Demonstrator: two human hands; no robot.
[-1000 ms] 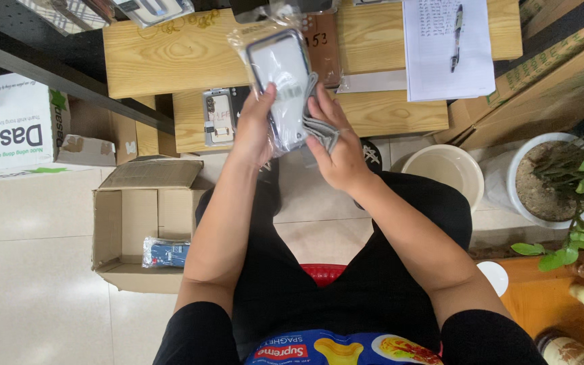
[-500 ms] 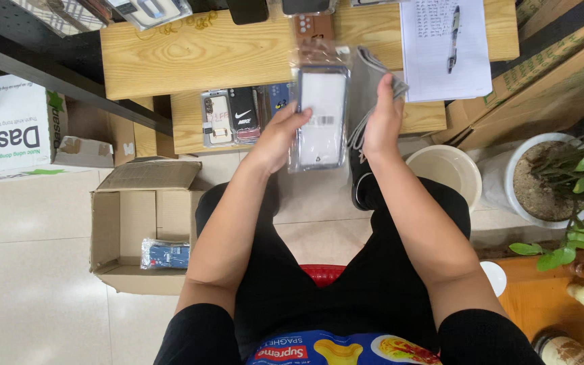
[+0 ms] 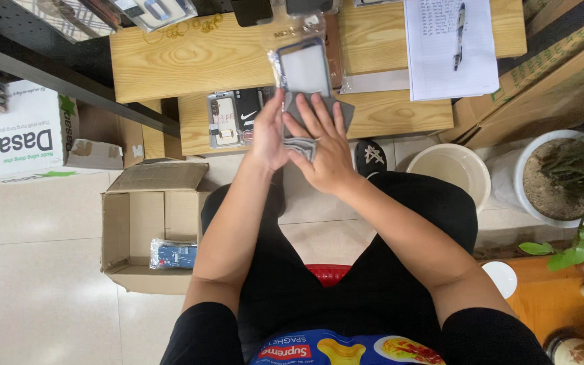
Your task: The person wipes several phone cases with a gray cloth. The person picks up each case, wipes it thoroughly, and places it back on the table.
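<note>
Above the lower wooden tabletop (image 3: 400, 115), both hands are working together: the left hand (image 3: 270, 138) is gripping a clear-wrapped phone case (image 3: 303, 67) upright, while the right hand (image 3: 326, 152) is pressing a grey cloth (image 3: 305, 145) against its lower edge.

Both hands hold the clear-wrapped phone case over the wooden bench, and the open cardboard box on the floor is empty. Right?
Not quite. In the head view the open cardboard box holds a small blue packet. The rest stands: left hand and right hand hold the phone case over the wooden bench.
</note>
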